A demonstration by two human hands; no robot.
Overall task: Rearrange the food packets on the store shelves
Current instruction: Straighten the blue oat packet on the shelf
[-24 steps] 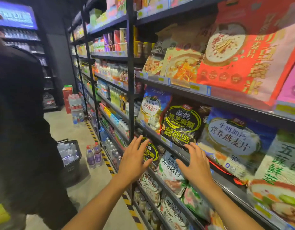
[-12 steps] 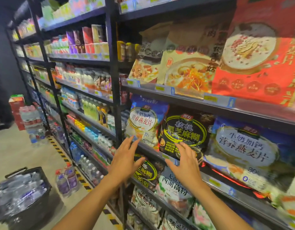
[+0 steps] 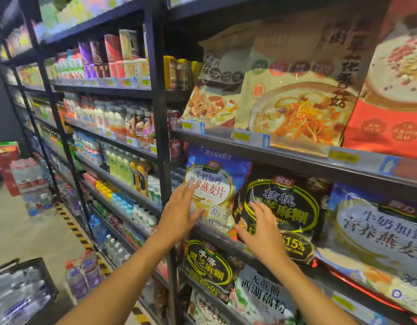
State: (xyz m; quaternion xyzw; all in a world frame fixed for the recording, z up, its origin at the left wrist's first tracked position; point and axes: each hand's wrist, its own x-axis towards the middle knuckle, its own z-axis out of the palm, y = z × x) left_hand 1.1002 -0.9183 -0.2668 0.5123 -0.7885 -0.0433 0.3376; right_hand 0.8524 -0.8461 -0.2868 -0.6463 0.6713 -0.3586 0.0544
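Observation:
A blue and white oat packet (image 3: 217,184) stands upright on a middle shelf (image 3: 296,161), next to a black sesame-paste packet (image 3: 287,202) on its right. My left hand (image 3: 181,214) lies flat against the lower left of the blue packet, fingers spread. My right hand (image 3: 261,231) rests with spread fingers on the lower left of the black packet. Neither hand grips anything. A second, larger blue oat packet (image 3: 376,233) leans at the far right. Below sit another black packet (image 3: 210,268) and a white and green packet (image 3: 261,296).
The shelf above holds beige soup packets (image 3: 294,95) and a red packet (image 3: 395,90). Drink bottles (image 3: 125,167) fill the shelves to the left of a black upright post (image 3: 160,137). On the floor stand a black basket (image 3: 22,294), loose water bottles (image 3: 83,277) and stacked water packs (image 3: 29,184).
Both hands have risen from the lower shelf edge onto the packets, the left onto the blue one, the right onto the black one. The view has swung right and closer; the person at left is gone.

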